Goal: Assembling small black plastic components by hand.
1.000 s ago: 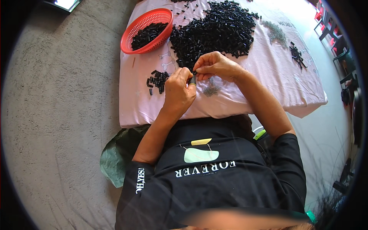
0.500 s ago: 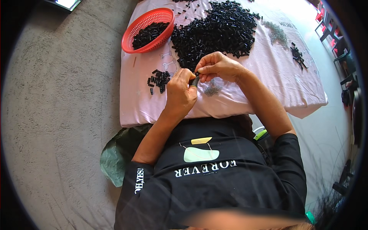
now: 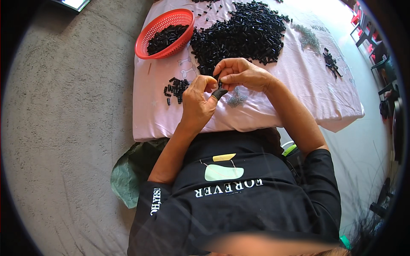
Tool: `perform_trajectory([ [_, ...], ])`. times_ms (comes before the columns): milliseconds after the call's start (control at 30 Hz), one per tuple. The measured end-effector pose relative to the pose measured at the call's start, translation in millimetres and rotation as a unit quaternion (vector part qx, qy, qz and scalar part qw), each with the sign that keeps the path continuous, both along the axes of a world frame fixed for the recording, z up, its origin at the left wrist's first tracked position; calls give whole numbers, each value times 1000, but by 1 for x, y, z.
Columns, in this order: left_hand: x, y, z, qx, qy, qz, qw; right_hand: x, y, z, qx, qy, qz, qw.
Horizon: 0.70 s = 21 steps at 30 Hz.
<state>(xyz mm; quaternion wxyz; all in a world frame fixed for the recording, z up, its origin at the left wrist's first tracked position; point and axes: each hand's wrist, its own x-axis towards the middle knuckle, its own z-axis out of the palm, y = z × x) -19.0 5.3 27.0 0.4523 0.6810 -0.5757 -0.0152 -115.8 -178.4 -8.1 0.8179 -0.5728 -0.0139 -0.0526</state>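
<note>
My right hand (image 3: 245,76) pinches a small black plastic tube (image 3: 220,82) between thumb and fingertips. Close on its left, my left hand (image 3: 197,102) has its fingers curled, with the thumb parted from them. A black finger cot (image 3: 219,94) sheathes that thumb, whose tip lies just below the tube; whether they touch I cannot tell. Both hands are over the near part of the table, in front of a big heap of black tubes (image 3: 241,36). A small pile of similar pieces (image 3: 175,90) lies left of my left hand. Tiny clear or silvery parts (image 3: 236,99) lie beneath my right hand.
A red plastic basket (image 3: 141,42) with black pieces inside stands at the far left of the cloth-covered table (image 3: 153,123). Farther right lie more silvery parts (image 3: 308,38) and some longer black pieces (image 3: 332,63). A green bag (image 3: 126,177) is by the table's near left corner.
My left thumb has swung away from its fingers, toward the right, and the left grip has loosened. The black tube now shows at my right fingertips. My right hand has barely moved.
</note>
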Motion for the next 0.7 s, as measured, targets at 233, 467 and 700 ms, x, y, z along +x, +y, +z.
perform_trajectory([
  [233, 3, -2, 2, 19, -41, -18, 999, -1, -1, 4, -31, -27, 33, 999],
  [467, 3, -6, 5, 46, -18, -45, 998, -1, 1, 2, -41, -25, 35, 998],
  [700, 1, -6, 8, 34, -30, -37, 998, 0, 1, 1, -22, -24, 42, 999],
])
